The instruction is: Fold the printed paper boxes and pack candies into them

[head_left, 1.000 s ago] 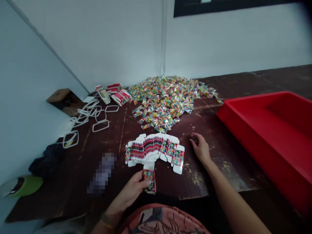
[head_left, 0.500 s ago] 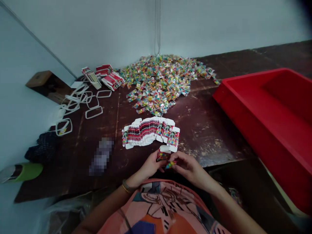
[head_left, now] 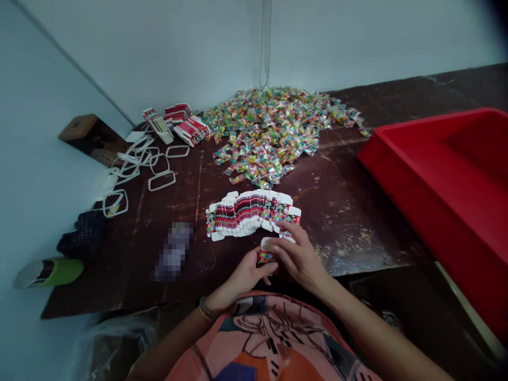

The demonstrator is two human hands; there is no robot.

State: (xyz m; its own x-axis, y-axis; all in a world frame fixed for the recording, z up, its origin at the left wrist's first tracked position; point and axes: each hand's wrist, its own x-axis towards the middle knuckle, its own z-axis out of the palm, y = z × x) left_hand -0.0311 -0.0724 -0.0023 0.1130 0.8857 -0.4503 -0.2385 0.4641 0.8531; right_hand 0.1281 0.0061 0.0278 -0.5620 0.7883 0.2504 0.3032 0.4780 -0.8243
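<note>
My left hand (head_left: 246,275) is closed around a small printed candy box (head_left: 265,257) with a white flap at its top. Over that box reaches my right hand (head_left: 302,260), fingers stretched and apart; one finger lies at the white flap and another extends to the near right end of the row of cartons. This overlapping row of flat red-and-white cartons (head_left: 242,213) curves across the table just beyond my hands. Behind it spreads a large heap of clear-wrapped colourful candies (head_left: 273,124). No candy packet shows in my right hand; the inside of the box is hidden.
A large red tray (head_left: 432,153) stands on the right of the dark table (head_left: 337,185). On the left are white bands (head_left: 162,181), bundled cartons (head_left: 191,130), a wooden block (head_left: 93,138), dark cloth (head_left: 81,234), a green-and-grey object (head_left: 65,271) and a blurred-out item (head_left: 173,251).
My right hand has moved up over the box, its fingers spreading. The colourful candy packet it held is no longer visible. The whole view has shifted slightly.
</note>
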